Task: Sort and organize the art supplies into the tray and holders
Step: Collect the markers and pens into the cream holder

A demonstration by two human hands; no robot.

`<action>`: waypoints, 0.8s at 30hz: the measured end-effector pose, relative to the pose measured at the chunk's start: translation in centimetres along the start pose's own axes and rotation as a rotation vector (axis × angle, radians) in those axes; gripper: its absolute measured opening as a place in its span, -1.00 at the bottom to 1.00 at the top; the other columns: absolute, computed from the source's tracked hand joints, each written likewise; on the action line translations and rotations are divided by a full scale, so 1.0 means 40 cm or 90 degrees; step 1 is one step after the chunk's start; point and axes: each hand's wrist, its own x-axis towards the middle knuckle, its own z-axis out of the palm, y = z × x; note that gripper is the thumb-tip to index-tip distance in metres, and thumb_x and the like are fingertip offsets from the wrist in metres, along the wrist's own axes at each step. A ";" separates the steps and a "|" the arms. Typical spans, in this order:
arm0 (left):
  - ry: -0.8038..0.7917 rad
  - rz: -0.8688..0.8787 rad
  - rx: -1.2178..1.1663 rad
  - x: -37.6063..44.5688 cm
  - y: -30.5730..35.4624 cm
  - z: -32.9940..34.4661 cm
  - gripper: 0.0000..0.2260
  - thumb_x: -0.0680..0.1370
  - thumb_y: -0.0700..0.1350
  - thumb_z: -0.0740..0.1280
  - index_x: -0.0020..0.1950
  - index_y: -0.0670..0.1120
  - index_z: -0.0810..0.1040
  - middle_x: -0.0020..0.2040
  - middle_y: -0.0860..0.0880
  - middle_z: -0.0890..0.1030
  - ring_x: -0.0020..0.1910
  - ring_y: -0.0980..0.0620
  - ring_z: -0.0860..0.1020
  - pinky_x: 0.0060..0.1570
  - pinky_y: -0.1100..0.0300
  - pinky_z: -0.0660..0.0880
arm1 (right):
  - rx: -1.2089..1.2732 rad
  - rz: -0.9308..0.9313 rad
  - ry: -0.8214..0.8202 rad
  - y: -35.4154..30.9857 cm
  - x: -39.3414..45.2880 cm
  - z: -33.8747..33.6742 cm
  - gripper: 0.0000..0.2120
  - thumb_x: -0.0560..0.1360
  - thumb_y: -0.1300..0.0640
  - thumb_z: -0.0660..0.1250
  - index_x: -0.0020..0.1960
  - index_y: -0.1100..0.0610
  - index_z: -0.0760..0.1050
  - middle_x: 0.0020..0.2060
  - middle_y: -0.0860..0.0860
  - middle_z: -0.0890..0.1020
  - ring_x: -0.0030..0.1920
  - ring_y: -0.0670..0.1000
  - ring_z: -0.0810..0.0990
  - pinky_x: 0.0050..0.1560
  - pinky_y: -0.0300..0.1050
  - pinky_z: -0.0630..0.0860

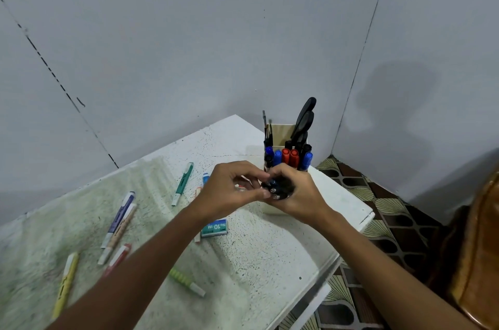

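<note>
two red markers (290, 157) in holder (280, 130) (four blue)

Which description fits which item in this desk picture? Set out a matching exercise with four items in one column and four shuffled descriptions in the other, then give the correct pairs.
Items
1. scissors
2. staple box
3. green pen
4. bundle of dark pens

Descriptions
A. lying flat on the table beside the left forearm
B. gripped between the left hand and right hand
C. standing handles-up in the back of the holder
D. lying loose on the table, left of both hands

Pairs: 1-C, 2-A, 3-D, 4-B
</note>
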 end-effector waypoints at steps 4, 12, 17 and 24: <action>-0.014 0.002 -0.010 -0.007 -0.009 0.003 -0.67 0.32 -0.23 0.58 0.06 -0.13 0.67 -0.06 -0.03 0.66 -0.12 -0.02 0.62 -0.10 0.12 0.59 | 0.000 0.013 0.002 -0.003 -0.014 -0.015 -0.59 0.34 0.01 0.54 0.08 0.17 0.53 -0.06 -0.01 0.64 -0.03 -0.06 0.64 -0.05 -0.12 0.61; -0.018 -0.030 0.011 -0.012 -0.032 0.018 -0.52 0.34 -0.24 0.56 0.23 -0.01 0.58 0.05 0.04 0.64 -0.04 -0.03 0.59 -0.13 0.13 0.61 | -0.037 0.042 -0.004 0.000 -0.051 -0.047 -0.47 0.31 0.03 0.59 0.22 0.05 0.50 0.08 -0.07 0.64 0.10 -0.11 0.60 0.04 -0.26 0.55; -0.012 -0.053 0.016 -0.008 -0.036 0.040 -0.55 0.35 -0.28 0.54 0.15 0.07 0.59 0.03 0.05 0.65 -0.09 0.07 0.61 -0.13 0.26 0.57 | -0.141 -0.008 0.047 0.016 -0.074 -0.057 -0.53 0.34 0.09 0.55 0.21 0.13 0.53 0.06 0.01 0.65 0.07 -0.06 0.62 0.05 -0.33 0.53; -0.007 0.005 0.048 0.010 -0.035 0.054 -0.65 0.41 -0.28 0.49 0.13 0.04 0.62 0.03 0.05 0.64 0.02 0.10 0.59 -0.05 0.21 0.56 | -0.249 -0.026 0.126 0.037 -0.090 -0.063 -0.67 0.39 -0.04 0.49 -0.02 0.20 0.63 -0.11 0.00 0.61 -0.12 -0.21 0.47 -0.13 -0.36 0.46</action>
